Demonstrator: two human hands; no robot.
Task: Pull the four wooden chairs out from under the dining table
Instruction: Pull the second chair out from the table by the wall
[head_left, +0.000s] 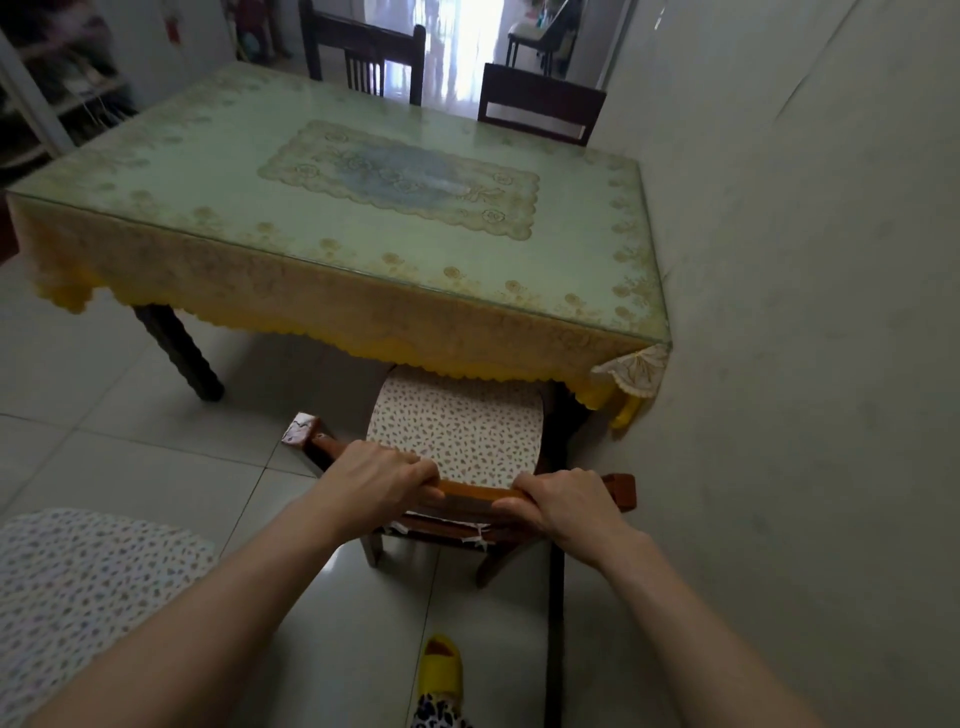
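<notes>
The dining table (218, 208) fills the middle of the view under a glass top and a yellow lace cloth. At its near side stands a wooden chair (621, 491) with a flowered seat cushion (457, 431); the front of the seat lies under the cloth's edge. My left hand (376, 480) and my right hand (563, 506) both grip the chair's top rail. Two dark wooden chairs stand at the far side, one at the back left (363, 47) and one at the back right (540, 106), close against the table.
A wall (805, 260) runs along the table's right side. A flowered cushion of another seat (78, 587) lies at the lower left. My foot in a yellow slipper (441, 667) stands on the tiled floor behind the chair. Shelves (62, 88) stand at the far left.
</notes>
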